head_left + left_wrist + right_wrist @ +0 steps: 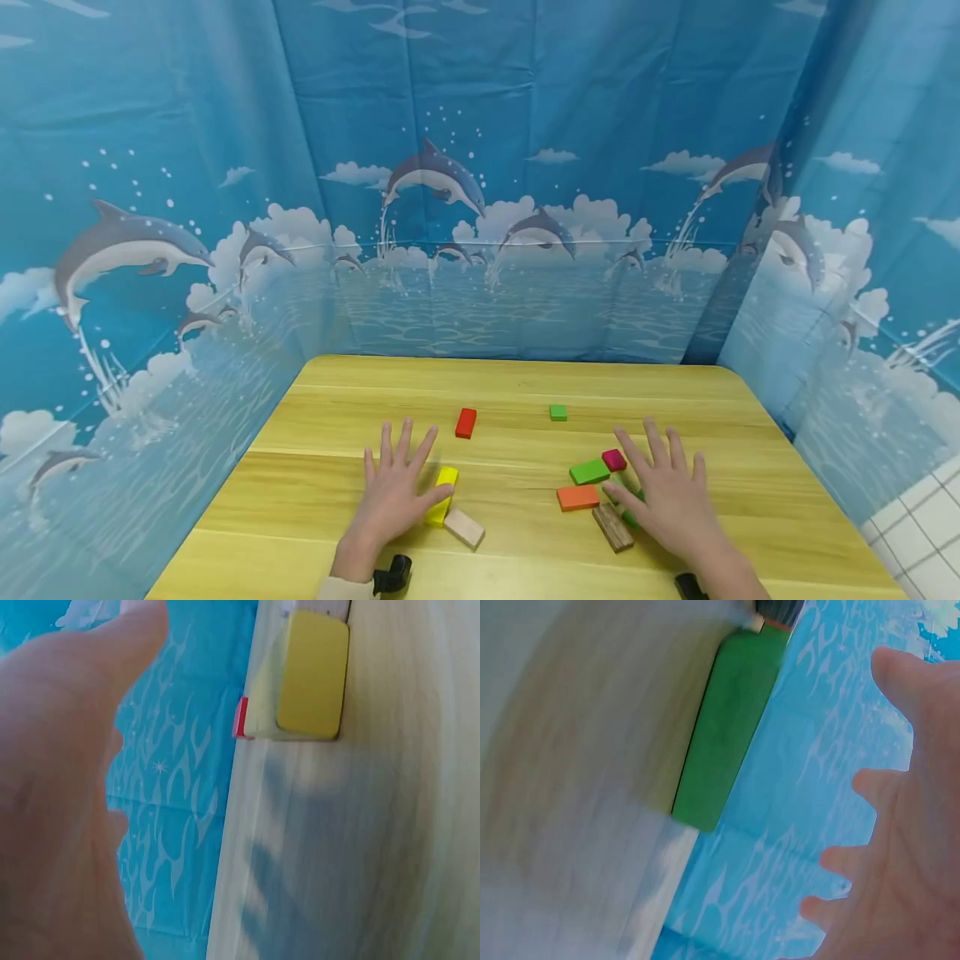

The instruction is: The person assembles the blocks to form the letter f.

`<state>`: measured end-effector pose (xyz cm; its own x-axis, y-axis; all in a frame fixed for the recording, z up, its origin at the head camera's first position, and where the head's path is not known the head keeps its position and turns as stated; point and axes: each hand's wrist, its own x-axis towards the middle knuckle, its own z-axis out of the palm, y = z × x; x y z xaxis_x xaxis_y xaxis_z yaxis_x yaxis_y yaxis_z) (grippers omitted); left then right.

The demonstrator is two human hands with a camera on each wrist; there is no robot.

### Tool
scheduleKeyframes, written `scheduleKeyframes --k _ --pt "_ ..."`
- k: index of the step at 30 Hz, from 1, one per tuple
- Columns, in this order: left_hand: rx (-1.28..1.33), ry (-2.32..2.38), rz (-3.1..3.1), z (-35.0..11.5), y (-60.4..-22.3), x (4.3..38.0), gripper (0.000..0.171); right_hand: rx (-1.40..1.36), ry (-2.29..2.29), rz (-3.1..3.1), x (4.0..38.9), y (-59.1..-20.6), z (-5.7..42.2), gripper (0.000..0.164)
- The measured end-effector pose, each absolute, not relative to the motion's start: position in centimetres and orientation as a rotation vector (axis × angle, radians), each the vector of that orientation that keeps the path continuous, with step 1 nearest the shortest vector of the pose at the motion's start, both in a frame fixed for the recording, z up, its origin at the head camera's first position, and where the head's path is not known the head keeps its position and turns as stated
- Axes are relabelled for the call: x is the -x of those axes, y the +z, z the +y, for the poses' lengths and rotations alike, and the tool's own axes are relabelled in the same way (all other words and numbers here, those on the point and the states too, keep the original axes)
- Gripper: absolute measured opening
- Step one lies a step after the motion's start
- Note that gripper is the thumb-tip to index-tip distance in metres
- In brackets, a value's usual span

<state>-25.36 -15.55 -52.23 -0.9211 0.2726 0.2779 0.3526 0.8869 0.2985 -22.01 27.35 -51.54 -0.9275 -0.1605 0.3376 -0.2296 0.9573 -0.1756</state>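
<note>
My left hand [392, 493], fingers spread, is over the left part of the table beside a yellow block [447, 477]; its thumb overlaps that block in the head view. Just right of it lies a pale wooden block [465, 528]. On the other side, my right hand [672, 497] is spread too and holds nothing. It partly hides a dark green block [729, 731]. Around its thumb lie a light green block [589, 472], a magenta block [614, 459], an orange block [577, 498] and a brown wooden block [613, 528].
Farther back on the yellow wood-grain table [517, 383] lie a red block [466, 422] and a small green block [558, 412]. A blue dolphin-print curtain [495, 308] hangs behind the table and along both sides. White tiles [918, 517] show at the lower right.
</note>
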Motion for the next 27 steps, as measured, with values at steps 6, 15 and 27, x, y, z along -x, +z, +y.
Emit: scheduleKeyframes --k 6,15,27 --pt "0.582 -0.646 -2.861 -14.8 -52.1 25.0 0.091 -0.344 0.412 -2.799 21.0 -51.6 25.8 0.084" --pt "0.722 -0.786 -2.837 -14.1 -51.8 24.6 0.088 -0.462 0.496 -2.792 21.2 -51.4 22.3 0.088" --pt "0.878 -0.947 -2.816 -13.8 -51.8 23.8 0.081 -0.602 0.621 -2.769 20.5 -51.1 17.3 0.087"
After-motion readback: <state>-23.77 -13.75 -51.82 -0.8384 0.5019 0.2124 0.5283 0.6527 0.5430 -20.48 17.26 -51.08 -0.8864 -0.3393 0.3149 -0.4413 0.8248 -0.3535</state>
